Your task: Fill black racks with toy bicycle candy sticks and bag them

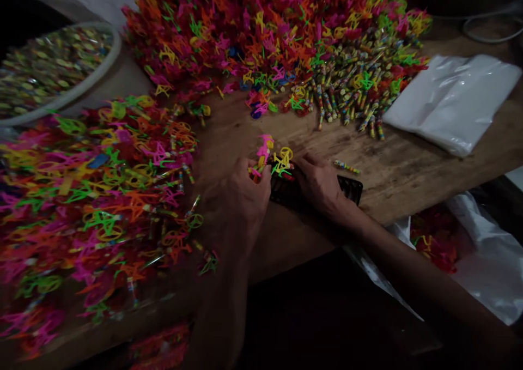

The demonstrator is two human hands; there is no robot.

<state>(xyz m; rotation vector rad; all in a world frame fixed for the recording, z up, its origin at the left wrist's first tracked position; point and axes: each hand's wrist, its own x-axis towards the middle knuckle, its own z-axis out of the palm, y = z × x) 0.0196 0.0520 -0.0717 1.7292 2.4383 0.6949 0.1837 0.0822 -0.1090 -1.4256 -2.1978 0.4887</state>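
Toys (265, 145) in pink and yellow sit pinched in the fingers of the left hand (248, 193), too tangled to count. Whether the fingers of the right hand (321, 182) grip anything cannot be told; that hand hides part of one black tray (360, 190). One striped tube (346, 167) lies just right of its fingers. Two toy heaps (253, 29) lie beyond and left of the fingers; one tub (119, 73), cut off, stands beyond-left.
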